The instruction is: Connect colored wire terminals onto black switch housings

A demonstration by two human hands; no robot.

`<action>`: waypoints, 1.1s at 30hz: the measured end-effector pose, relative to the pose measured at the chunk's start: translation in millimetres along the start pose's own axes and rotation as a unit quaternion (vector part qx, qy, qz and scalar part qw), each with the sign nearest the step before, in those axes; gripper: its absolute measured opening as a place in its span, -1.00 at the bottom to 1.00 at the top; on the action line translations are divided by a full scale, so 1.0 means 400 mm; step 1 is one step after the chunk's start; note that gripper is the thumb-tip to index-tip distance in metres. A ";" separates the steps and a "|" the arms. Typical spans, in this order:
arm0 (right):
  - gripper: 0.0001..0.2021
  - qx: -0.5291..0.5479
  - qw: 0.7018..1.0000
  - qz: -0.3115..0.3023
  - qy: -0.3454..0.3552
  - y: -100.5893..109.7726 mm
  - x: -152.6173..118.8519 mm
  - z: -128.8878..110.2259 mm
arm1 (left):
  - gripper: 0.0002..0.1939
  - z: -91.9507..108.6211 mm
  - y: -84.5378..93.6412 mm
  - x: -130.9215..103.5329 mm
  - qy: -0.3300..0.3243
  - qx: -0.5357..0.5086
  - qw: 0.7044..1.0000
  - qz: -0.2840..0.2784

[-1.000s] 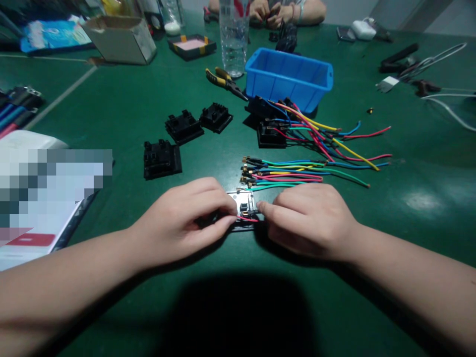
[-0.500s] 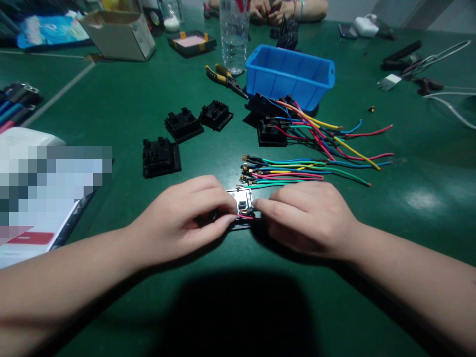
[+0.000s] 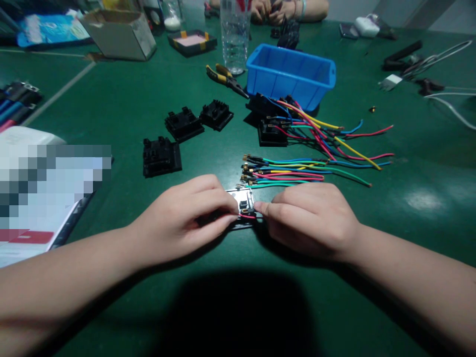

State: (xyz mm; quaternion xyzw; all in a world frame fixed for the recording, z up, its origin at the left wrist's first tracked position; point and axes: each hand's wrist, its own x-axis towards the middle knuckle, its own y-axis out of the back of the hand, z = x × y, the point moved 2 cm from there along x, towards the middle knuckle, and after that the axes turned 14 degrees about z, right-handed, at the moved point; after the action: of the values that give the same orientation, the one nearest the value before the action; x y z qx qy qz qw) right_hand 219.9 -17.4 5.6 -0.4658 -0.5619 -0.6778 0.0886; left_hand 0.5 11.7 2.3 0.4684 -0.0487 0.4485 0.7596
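Note:
A small black panel part [image 3: 243, 204] with a shiny face lies flat on the green table between my hands. My left hand [image 3: 197, 213] is closed on its left side, thumb and fingers pinched. A short red wire [image 3: 247, 216] runs across the part from my left fingertips. My right hand [image 3: 310, 218] has its fingers curled, with the index fingertip at the part's right edge; whatever lies under its other fingers is hidden. Just behind the part is a row of colored wires with metal terminals [image 3: 290, 171].
Black modules [image 3: 161, 156] sit at left behind my hands. Wired modules [image 3: 273, 134] lie before a blue bin [image 3: 292, 69]. Pliers [image 3: 226, 79], a bottle [image 3: 235, 39] and a carton [image 3: 119, 37] stand farther back. Another person's hands [image 3: 273, 11] show at the top.
My right index finger has straightened slightly against the part's right edge. My left hand has barely moved, and the part remains in place.

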 end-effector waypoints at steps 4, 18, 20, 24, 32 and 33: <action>-0.82 0.010 1.000 -0.002 -0.003 0.001 -0.001 0.001 | -0.92 0.001 0.001 0.002 -0.007 -0.002 1.000 0.003; -0.77 -0.007 1.000 -0.030 -0.002 0.001 -0.002 0.004 | -0.92 0.007 0.000 0.009 -0.016 -0.006 1.000 0.002; -0.76 -0.010 0.999 -0.034 -0.001 0.002 -0.002 0.004 | -0.92 0.007 0.000 0.008 -0.017 -0.006 1.000 0.002; -0.75 -0.017 0.999 -0.042 0.005 0.002 -0.002 0.005 | -0.93 0.008 0.001 0.007 -0.018 -0.003 1.000 0.001; -0.76 -0.015 0.999 -0.040 0.007 0.003 0.000 0.005 | -0.86 0.005 0.002 0.007 -0.018 -0.013 1.000 0.003; -0.76 -0.015 0.999 -0.040 0.008 0.004 0.000 0.005 | -0.85 0.004 0.001 0.006 -0.020 -0.014 1.000 0.004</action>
State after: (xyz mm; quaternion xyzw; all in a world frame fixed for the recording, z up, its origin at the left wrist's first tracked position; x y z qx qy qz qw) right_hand 221.8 -16.3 6.4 -0.4387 -0.5693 -0.6928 0.0586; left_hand 2.2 12.1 4.9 0.4661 -0.0721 0.4418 0.7631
